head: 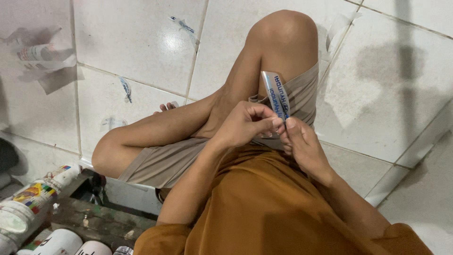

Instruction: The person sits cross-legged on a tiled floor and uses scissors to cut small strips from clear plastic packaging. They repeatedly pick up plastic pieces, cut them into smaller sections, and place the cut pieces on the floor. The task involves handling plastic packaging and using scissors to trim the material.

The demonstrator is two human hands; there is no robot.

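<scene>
I see my left hand (240, 125) and right hand (304, 146) both pinching the narrow white-and-blue printed label strip (277, 94) above my lap; I judge a hard tug could tear it.

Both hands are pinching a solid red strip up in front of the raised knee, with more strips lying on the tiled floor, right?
Not quite: the head view shows the strip is white with blue print, not red. Left hand and right hand do pinch it before the raised knee, and similar strips lie on the tiled floor.
</scene>
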